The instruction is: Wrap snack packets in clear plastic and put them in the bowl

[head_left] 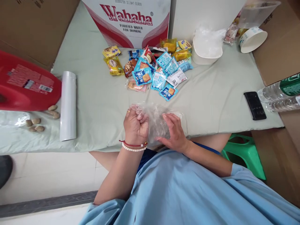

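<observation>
A crumpled clear plastic bag (156,122) is between my hands at the table's near edge. My left hand (136,123), with a red cord and a white bead bracelet at its wrist, is closed in a fist on the bag's left side. Against the right side of the bag lies my right hand (174,131), its thumb and fingers apart and lightly curved. Whether anything is inside the bag I cannot make out. Just beyond my hands is a pile of small wrapped snacks (159,80), in blue, yellow, red and white packets.
Behind the snacks stand a Wahaha carton (133,23) and a white bowl (207,54) with plastic film. At left are a red jug (28,81), a white roll (68,106) and several brown nuts (36,121). A phone (255,105) and bottles (272,92) lie right, above a green stool (245,153).
</observation>
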The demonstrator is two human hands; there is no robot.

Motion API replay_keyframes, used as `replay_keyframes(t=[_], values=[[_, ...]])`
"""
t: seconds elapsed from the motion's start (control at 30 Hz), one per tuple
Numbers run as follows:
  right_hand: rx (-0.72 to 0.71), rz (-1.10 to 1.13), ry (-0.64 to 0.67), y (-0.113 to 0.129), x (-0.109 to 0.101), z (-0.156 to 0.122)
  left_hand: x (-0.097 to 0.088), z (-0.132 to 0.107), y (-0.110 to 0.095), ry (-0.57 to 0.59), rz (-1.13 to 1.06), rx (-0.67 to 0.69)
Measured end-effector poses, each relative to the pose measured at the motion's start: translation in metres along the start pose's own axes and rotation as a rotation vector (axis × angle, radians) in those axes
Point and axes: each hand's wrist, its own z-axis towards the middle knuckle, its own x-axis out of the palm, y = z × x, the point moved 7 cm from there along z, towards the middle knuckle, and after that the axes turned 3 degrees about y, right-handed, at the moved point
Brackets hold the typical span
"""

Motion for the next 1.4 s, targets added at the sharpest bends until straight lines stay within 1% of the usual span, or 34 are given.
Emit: replay_keyframes(t=[0.07,0.13,0.2,0.27,0.3,0.37,0.43,0.47,0.5,0.53,0.57,0.6,0.63,0.67,0.7,0.73,0.77,0.8,0.83,0.87,0.9,0.93,0.97,1.0,1.07,1.1,1.17,1.23,1.3,1.4], values=[[0.134,0.148,-0.051,-0.013,-0.005,0.007,-0.001,-0.001,0.004,-0.007,0.051,-0.031],[0.327,0.366,-0.108,-0.035,-0.015,0.017,-0.004,0.000,0.004,0.033,0.151,-0.090],[0.547,0.626,-0.137,-0.060,-0.026,0.026,-0.009,0.002,-0.001,0.124,0.289,-0.167],[0.757,0.867,-0.110,-0.079,-0.035,0.031,-0.015,0.005,-0.010,0.230,0.449,-0.243],[0.840,0.951,-0.087,-0.086,-0.039,0.033,-0.018,0.007,-0.016,0.276,0.533,-0.281],[0.943,1.026,-0.019,-0.095,-0.048,0.035,-0.024,0.014,-0.030,0.349,0.707,-0.347],[0.983,1.029,0.036,-0.102,-0.056,0.037,-0.024,0.024,-0.044,0.407,0.875,-0.394],[0.992,1.020,0.050,-0.106,-0.058,0.037,-0.022,0.029,-0.050,0.425,0.956,-0.394],[0.999,1.008,0.057,-0.110,-0.059,0.038,-0.019,0.035,-0.056,0.423,1.042,-0.361],[1.009,0.993,0.053,-0.114,-0.059,0.038,-0.015,0.041,-0.064,0.386,1.143,-0.276],[1.017,0.976,0.042,-0.117,-0.057,0.039,-0.010,0.045,-0.074,0.306,1.256,-0.129],[1.024,0.957,0.030,-0.120,-0.054,0.039,-0.002,0.045,-0.086,0.188,1.359,0.084],[1.024,0.938,0.020,-0.122,-0.051,0.040,0.008,0.038,-0.097,0.062,1.434,0.341],[1.017,0.923,0.014,-0.122,-0.046,0.041,0.020,0.024,-0.104,-0.032,1.477,0.614],[1.002,0.914,0.012,-0.121,-0.042,0.042,0.033,0.006,-0.103,-0.056,1.496,0.862],[0.982,0.911,0.017,-0.119,-0.037,0.044,0.046,-0.010,-0.094,0.032,1.517,1.048],[0.961,0.911,0.028,-0.117,-0.033,0.045,0.059,-0.024,-0.076,0.225,1.565,1.159],[0.943,0.912,0.040,-0.115,-0.030,0.046,0.069,-0.033,-0.053,0.479,1.638,1.183],[0.930,0.910,0.050,-0.114,-0.029,0.047,0.074,-0.039,-0.029,0.731,1.721,1.136],[0.922,0.905,0.056,-0.114,-0.029,0.048,0.073,-0.039,-0.008,0.927,1.797,1.037],[0.918,0.897,0.054,-0.115,-0.030,0.049,0.068,-0.036,0.008,1.039,1.860,0.917],[0.919,0.885,0.047,-0.119,-0.033,0.050,0.062,-0.028,0.018,1.067,1.911,0.807],[0.925,0.872,0.039,-0.124,-0.037,0.051,0.055,-0.018,0.023,1.031,1.951,0.720],[0.934,0.858,0.036,-0.131,-0.042,0.051,0.048,-0.008,0.024,0.968,1.983,0.654],[0.957,0.826,0.052,-0.145,-0.051,0.053,0.034,0.009,0.025,0.871,2.048,0.556],[0.970,0.806,0.075,-0.153,-0.055,0.054,0.028,0.015,0.025,0.854,2.088,0.514],[0.986,0.762,0.133,-0.167,-0.063,0.057,0.017,0.020,0.026,0.881,2.158,0.436],[0.985,0.725,0.193,-0.177,-0.071,0.062,0.010,0.021,0.024,0.954,2.160,0.394],[0.960,0.706,0.243,-0.184,-0.077,0.070,0.006,0.021,0.018,1.021,2.091,0.408],[0.900,0.676,0.284,-0.190,-0.085,0.082,-0.003,0.026,0.003,1.037,2.033,0.434]])
